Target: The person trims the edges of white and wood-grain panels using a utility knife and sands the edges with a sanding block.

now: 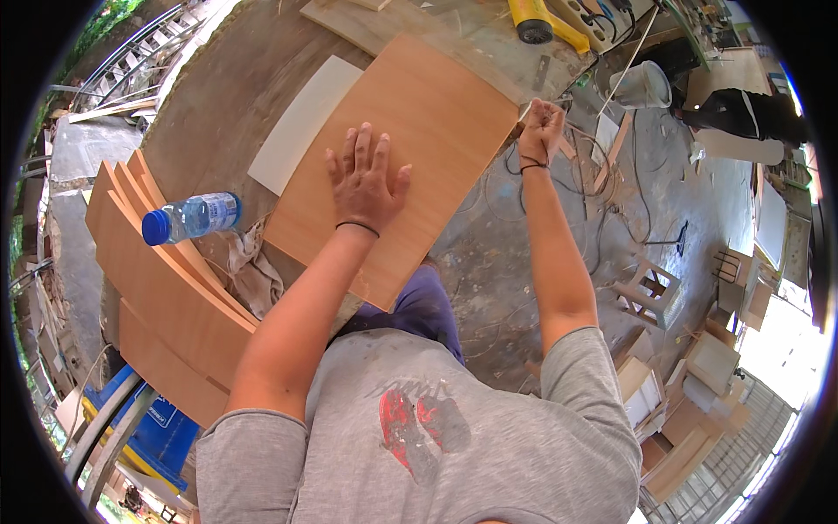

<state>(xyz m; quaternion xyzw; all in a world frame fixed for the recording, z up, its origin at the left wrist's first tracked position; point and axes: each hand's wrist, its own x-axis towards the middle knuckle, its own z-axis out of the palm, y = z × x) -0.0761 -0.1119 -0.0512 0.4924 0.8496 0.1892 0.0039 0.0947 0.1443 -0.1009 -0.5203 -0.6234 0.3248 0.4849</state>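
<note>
The bench [209, 96] carries a large brown panel [419, 131] that lies flat and overhangs the bench's right edge. A stack of similar brown panels [166, 297] sits at the bench's left edge, with a plastic water bottle [192, 217] lying on top. A pale sheet [301, 122] lies just left of the large panel. The left hand [365, 179] presses flat on the panel, its grip spread wide. The right hand [541, 129], grip closed to a fist, pinches a thin pale strip [525, 110] at the panel's far right corner.

bottle [192, 217] left of board [406, 148], on stacked panels [166, 297]
</note>
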